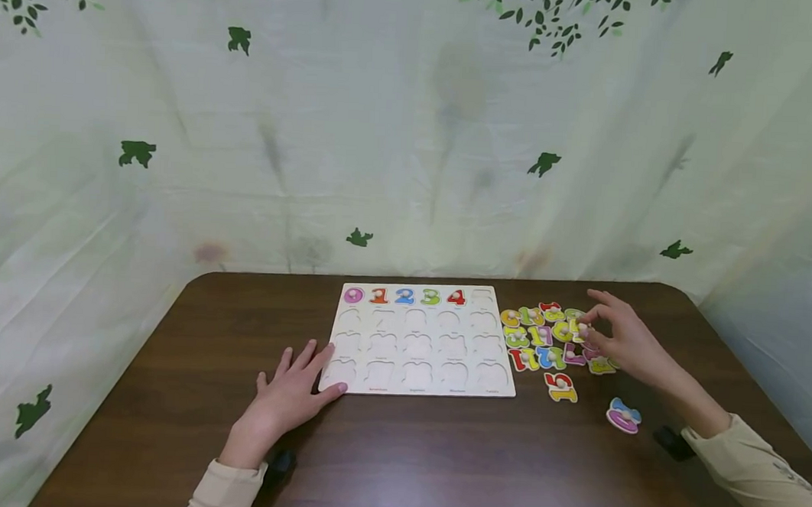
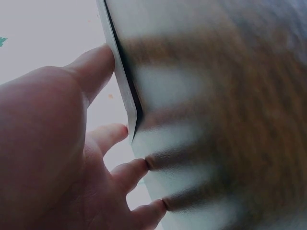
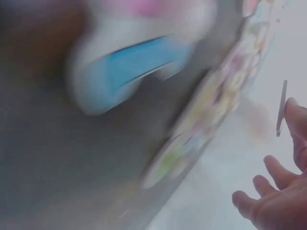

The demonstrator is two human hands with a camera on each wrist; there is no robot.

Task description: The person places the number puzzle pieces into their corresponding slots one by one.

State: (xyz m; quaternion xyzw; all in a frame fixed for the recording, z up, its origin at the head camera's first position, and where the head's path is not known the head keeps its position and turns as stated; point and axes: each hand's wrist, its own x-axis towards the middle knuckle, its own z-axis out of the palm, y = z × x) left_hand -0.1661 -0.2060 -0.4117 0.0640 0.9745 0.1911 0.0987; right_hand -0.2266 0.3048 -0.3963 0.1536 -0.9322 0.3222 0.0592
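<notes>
A white number puzzle board (image 1: 402, 326) lies on the table, with coloured numerals 0 to 4 along its top row and outlined recesses below. My left hand (image 1: 290, 397) rests at the board's near left corner with fingers spread, the thumb on the near edge. The left wrist view shows the thumb (image 2: 93, 72) against the board's edge. Above the pile of number pieces (image 1: 529, 336), my right hand (image 1: 625, 338) pinches a thin number puzzle piece (image 3: 282, 109), seen edge-on in the right wrist view. Its numeral cannot be made out clearly.
Right of the board, a 15 piece (image 1: 560, 387) lies nearer than the pile. A blue and purple piece (image 1: 623, 416) lies further right, by the right forearm. Behind the dark wooden table (image 1: 395, 460) hangs a pale curtain (image 1: 399, 130) with leaf prints.
</notes>
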